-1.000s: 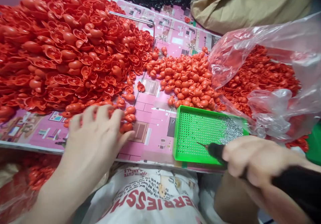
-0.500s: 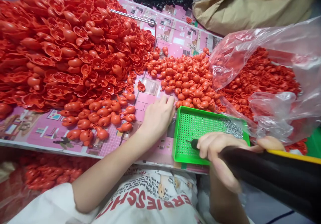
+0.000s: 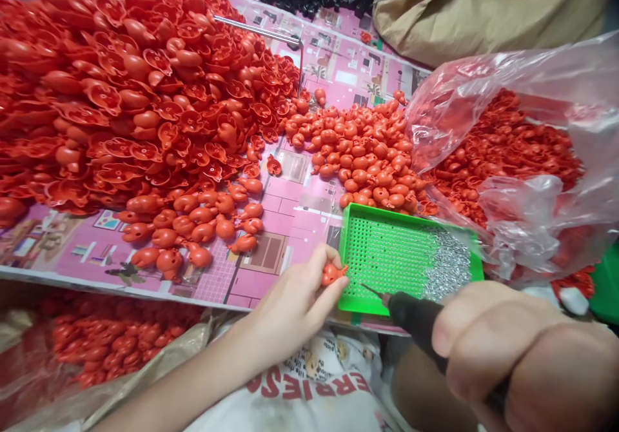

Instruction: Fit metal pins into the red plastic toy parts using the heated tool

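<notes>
Left hand (image 3: 294, 300) pinches a red moulded plastic piece (image 3: 331, 274) at the edge of the green perforated tray (image 3: 387, 255). Right hand (image 3: 512, 354) clenches a black pointed tool (image 3: 416, 322). A large red heap (image 3: 120, 97) lies upper left; silver pins (image 3: 447, 264) lie at the tray's right end.

A small red moulded plastic piece (image 3: 331, 274) sits pinched in the fingertips of the left hand (image 3: 290, 309). A black cylindrical tool (image 3: 416, 319) with a thin metal tip is gripped in the right hand (image 3: 522, 361), tip angled down over a green perforated plastic tray (image 3: 349, 258) between the hands.
</notes>
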